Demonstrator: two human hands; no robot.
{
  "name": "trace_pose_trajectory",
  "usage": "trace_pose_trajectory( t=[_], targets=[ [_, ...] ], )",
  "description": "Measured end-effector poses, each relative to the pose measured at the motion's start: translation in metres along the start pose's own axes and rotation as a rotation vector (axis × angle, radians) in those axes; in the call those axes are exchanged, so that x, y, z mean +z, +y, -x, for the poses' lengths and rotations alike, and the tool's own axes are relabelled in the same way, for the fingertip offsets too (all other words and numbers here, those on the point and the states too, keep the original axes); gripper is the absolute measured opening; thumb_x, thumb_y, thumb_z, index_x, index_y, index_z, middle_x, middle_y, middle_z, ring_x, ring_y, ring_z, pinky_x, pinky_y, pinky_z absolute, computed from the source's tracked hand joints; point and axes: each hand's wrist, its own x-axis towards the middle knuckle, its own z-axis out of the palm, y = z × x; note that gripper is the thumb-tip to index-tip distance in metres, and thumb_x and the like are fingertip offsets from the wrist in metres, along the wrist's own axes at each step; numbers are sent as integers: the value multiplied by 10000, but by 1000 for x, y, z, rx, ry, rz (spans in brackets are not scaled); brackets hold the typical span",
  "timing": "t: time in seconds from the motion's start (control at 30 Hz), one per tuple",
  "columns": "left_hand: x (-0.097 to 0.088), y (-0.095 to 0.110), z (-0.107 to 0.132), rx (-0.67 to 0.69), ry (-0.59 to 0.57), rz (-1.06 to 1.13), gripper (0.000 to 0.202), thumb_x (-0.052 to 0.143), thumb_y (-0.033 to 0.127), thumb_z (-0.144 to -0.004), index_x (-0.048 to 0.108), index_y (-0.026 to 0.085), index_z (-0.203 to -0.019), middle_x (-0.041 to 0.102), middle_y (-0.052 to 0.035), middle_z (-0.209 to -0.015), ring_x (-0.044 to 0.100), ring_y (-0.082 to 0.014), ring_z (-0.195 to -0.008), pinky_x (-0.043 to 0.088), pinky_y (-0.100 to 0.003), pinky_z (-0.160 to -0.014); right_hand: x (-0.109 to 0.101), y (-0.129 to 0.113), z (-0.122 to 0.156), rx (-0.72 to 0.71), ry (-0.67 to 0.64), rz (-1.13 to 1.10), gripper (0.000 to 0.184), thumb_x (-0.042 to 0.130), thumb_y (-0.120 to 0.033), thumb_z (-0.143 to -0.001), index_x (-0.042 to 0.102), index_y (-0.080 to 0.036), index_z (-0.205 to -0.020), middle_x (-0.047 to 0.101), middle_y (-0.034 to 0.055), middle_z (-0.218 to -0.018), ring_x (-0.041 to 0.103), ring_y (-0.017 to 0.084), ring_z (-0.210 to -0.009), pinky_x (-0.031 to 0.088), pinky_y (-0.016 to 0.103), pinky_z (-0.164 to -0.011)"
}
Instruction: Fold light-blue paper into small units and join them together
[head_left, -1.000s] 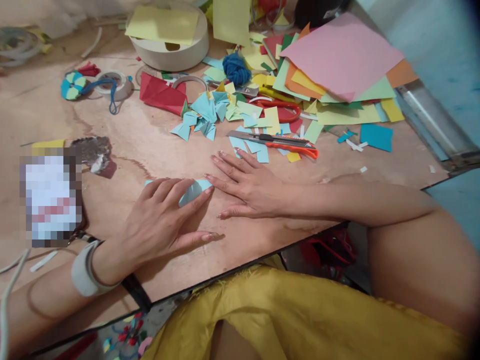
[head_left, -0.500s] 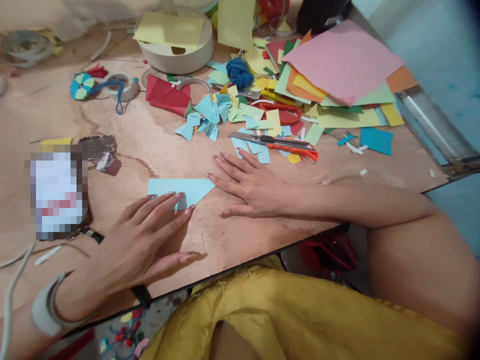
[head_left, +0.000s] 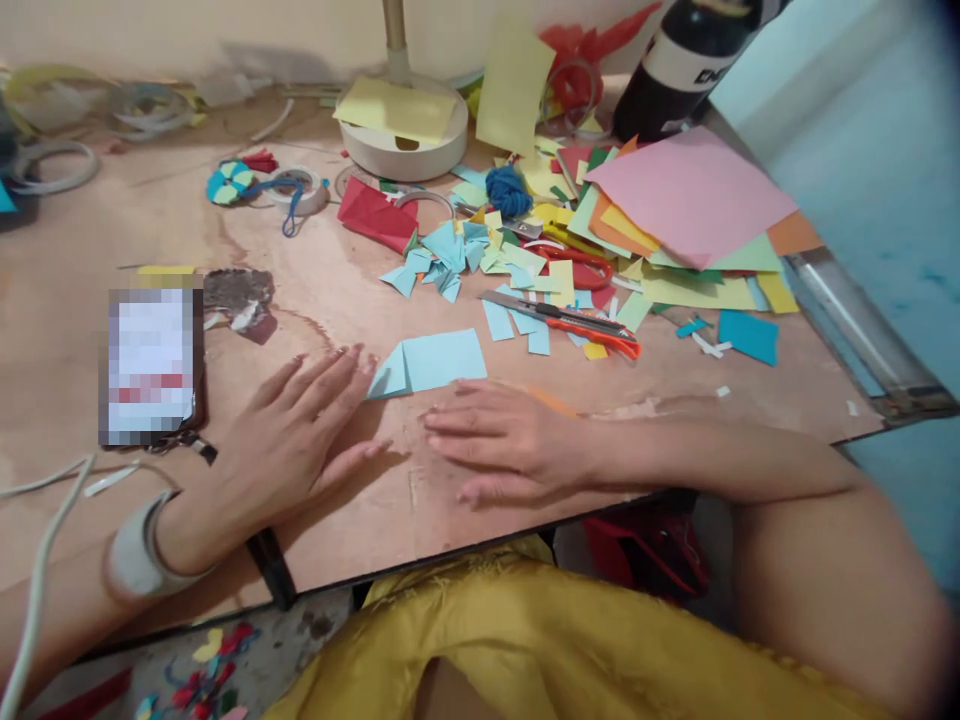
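A light blue folded paper (head_left: 431,363) lies flat on the wooden table (head_left: 315,290), one corner folded into a triangle. My left hand (head_left: 292,435) rests flat just left of it, fingers spread, fingertips close to the paper's left tip. My right hand (head_left: 506,445) lies flat just below the paper, fingers stretched out toward the left, holding nothing. A pale bangle sits on my left wrist.
An orange utility knife (head_left: 570,322) lies right of the paper among blue and yellow scraps. A stack of coloured sheets (head_left: 690,210) fills the back right. Red scissors (head_left: 577,262), blue yarn (head_left: 508,190), a lamp base (head_left: 405,135), tape rolls (head_left: 300,188), a phone (head_left: 150,365) and a dark bottle (head_left: 675,70) stand around.
Both hands slid back toward me off the blue paper, which now lies uncovered and further from my hands. The camera tilted up, showing more of the table's back.
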Motion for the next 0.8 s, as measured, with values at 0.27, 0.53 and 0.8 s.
trace_pose_trajectory(
  t=[0.27, 0.53, 0.8],
  targets=[
    [11, 17, 2, 142, 42, 41, 810, 400, 666, -1068, 455, 54, -1595, 553, -250, -1579, 567, -393, -1436, 426, -541, -1192, -13, 43, -8, 661, 45, 208, 412, 686, -485, -974, 657, -172, -1240, 662, 190, -1349, 573, 372, -1292, 450, 588, -1122],
    [4, 3, -26, 148, 118, 122, 376, 476, 315, -1096, 707, 85, -1285, 760, -198, -1192, 742, -315, -1014, 604, -462, -868, -4, 50, -10, 600, 156, -26, 125, 630, -366, -1025, 654, -245, -1043, 696, 102, -1269, 623, 279, -1224, 482, 507, -1085],
    [17, -26, -37, 264, 191, 223, 299, 477, 158, -1090, 718, 124, -1264, 764, -150, -1255, 733, -256, -1092, 611, -408, -942, -6, 57, -12, 756, 281, -405, 463, 649, -461, -1002, 542, -276, -1412, 619, 130, -1404, 698, 240, -1158, 636, 410, -914]
  ],
)
